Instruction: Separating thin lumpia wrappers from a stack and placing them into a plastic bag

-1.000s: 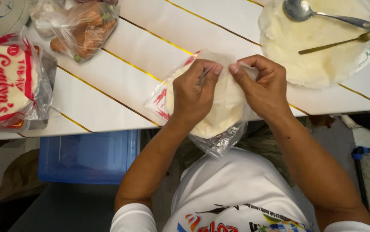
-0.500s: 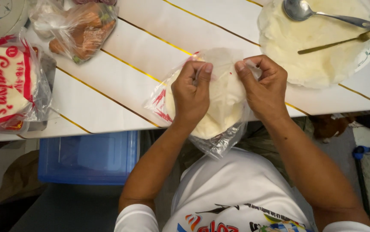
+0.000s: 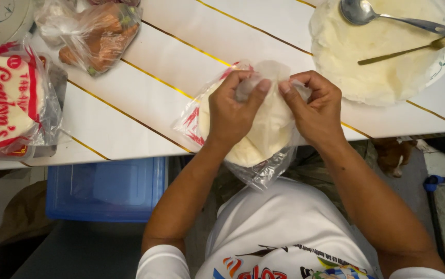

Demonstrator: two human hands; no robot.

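Wrapper sheet [image 3: 271, 111] pinched in left hand [image 3: 231, 111] and right hand [image 3: 318, 111] grip, two wrapper packs, one plate [image 3: 442, 64].

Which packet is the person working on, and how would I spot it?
Start at the white slatted table with thin gold lines and follow its near edge to the middle. There lies the clear plastic packet of pale round wrappers, pinched by the left hand and right hand; it alone overhangs the edge.

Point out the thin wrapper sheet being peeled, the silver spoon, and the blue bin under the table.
Wrapper sheet [image 3: 264, 111]: head view, on its translucent middle between both hands.
Silver spoon [image 3: 359, 11]: head view, on its bowl.
Blue bin [image 3: 106, 188]: head view, on its lid.
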